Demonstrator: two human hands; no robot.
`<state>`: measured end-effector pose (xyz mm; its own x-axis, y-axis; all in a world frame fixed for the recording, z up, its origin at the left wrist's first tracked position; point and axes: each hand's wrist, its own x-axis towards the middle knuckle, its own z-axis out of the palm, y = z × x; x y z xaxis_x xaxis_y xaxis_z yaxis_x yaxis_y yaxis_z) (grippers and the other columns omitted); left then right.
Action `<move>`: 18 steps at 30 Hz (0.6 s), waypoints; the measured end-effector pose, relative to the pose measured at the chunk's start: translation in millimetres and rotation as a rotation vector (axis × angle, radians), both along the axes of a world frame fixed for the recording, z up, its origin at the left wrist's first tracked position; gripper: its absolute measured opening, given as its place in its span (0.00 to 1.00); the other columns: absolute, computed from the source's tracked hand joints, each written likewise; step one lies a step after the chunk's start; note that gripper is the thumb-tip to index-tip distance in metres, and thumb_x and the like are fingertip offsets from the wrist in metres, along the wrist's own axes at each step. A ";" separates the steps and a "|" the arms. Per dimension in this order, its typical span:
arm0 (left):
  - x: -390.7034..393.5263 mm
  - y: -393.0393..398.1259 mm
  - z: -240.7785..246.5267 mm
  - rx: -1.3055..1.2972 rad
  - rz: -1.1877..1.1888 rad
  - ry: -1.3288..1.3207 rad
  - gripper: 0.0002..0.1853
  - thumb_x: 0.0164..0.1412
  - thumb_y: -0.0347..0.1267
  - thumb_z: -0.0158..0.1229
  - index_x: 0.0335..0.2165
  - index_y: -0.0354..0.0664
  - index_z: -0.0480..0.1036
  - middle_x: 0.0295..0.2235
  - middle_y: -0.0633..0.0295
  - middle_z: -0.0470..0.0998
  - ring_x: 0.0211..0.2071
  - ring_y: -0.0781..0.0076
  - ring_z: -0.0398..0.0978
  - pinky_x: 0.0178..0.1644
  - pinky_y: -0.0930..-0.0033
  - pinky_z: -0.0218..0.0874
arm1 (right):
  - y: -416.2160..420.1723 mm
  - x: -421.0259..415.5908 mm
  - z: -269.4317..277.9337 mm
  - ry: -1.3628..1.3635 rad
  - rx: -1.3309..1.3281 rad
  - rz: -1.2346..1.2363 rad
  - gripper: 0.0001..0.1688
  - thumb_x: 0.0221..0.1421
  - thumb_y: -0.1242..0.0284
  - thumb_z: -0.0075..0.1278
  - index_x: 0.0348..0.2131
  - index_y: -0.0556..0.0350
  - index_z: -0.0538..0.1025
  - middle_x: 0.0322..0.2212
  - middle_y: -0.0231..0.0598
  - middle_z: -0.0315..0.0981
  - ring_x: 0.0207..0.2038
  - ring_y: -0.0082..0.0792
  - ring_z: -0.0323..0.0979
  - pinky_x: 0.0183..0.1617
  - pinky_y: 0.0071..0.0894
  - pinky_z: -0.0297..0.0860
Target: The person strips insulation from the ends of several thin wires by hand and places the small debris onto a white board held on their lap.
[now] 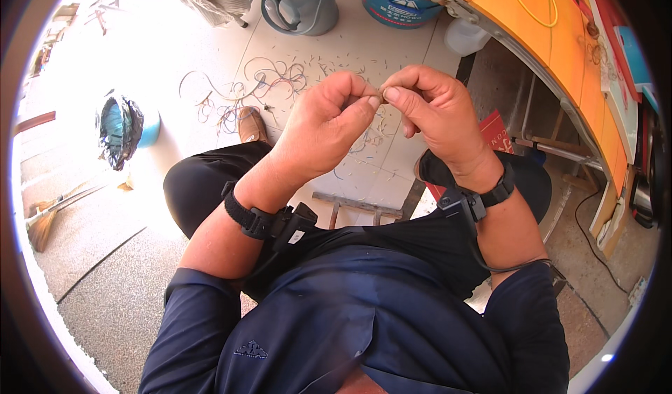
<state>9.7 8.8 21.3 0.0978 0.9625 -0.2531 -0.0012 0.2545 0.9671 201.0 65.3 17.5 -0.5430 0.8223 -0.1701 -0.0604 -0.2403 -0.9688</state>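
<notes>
My left hand point(326, 122) and my right hand point(445, 111) meet fingertip to fingertip above the tiled floor point(399, 155). Thumb and forefinger of each are pinched on a tiny dark piece point(380, 94). Mostly covered by the fingertips, it is too small to identify. Beyond my left hand, a loose tangle of thin coloured wires point(274, 78) lies on the tiles near a brown shoe point(253, 125). Many short wire-like scraps are scattered below and beyond both hands. Each wrist wears a black strap with a small device.
An orange-topped table point(525, 32) curves along the right. At the far side stand a grey lidded bucket point(315, 5), a blue bucket point(401, 12) and a translucent plastic container point(466, 36). Leftward are a blue bin point(150, 127) with a black bag and a broom point(44, 228).
</notes>
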 end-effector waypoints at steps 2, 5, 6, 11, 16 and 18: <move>0.8 0.9 3.6 -0.023 0.020 -0.042 0.06 0.64 0.30 0.57 0.33 0.37 0.73 0.24 0.73 0.72 0.26 0.87 0.64 0.30 0.79 0.59 | -2.2 -2.2 -4.0 0.144 -0.126 -0.048 0.06 0.62 0.74 0.56 0.37 0.59 0.79 0.27 0.30 0.76 0.20 0.15 0.66 0.22 0.15 0.64; 3.0 2.0 5.7 -0.036 0.025 -0.109 0.06 0.65 0.30 0.57 0.33 0.37 0.73 0.24 0.74 0.70 0.26 0.88 0.62 0.29 0.80 0.57 | -5.1 -5.2 -8.3 0.260 -0.255 -0.118 0.07 0.62 0.72 0.55 0.36 0.58 0.78 0.29 0.33 0.77 0.18 0.16 0.64 0.21 0.16 0.62; 3.2 1.4 5.3 -0.033 0.028 -0.133 0.06 0.65 0.30 0.57 0.33 0.37 0.73 0.24 0.74 0.70 0.26 0.89 0.62 0.29 0.80 0.56 | -3.2 -4.5 -9.1 0.289 -0.269 -0.167 0.07 0.62 0.72 0.55 0.36 0.58 0.78 0.30 0.34 0.78 0.18 0.16 0.64 0.21 0.16 0.62; -5.6 -5.8 -2.0 -0.110 0.059 -0.161 0.05 0.66 0.29 0.56 0.34 0.38 0.72 0.23 0.76 0.69 0.24 0.90 0.60 0.27 0.82 0.54 | 34.4 25.8 -4.5 0.177 -0.077 -0.274 0.07 0.65 0.70 0.52 0.36 0.54 0.78 0.32 0.33 0.77 0.18 0.15 0.62 0.22 0.15 0.59; -2.7 0.0 2.2 -0.109 0.103 -0.220 0.03 0.66 0.26 0.54 0.33 0.38 0.71 0.20 0.74 0.66 0.18 0.88 0.58 0.22 0.83 0.49 | 20.2 8.7 -6.7 -0.216 0.076 -0.105 0.09 0.64 0.69 0.53 0.36 0.57 0.78 0.29 0.28 0.76 0.19 0.14 0.65 0.23 0.17 0.63; -3.4 -0.5 2.2 -0.111 0.099 -0.224 0.04 0.66 0.26 0.54 0.33 0.38 0.71 0.20 0.74 0.66 0.18 0.88 0.58 0.21 0.83 0.49 | 14.0 8.0 -7.1 -0.250 0.069 -0.067 0.09 0.63 0.71 0.53 0.39 0.58 0.78 0.29 0.27 0.76 0.21 0.14 0.67 0.24 0.17 0.66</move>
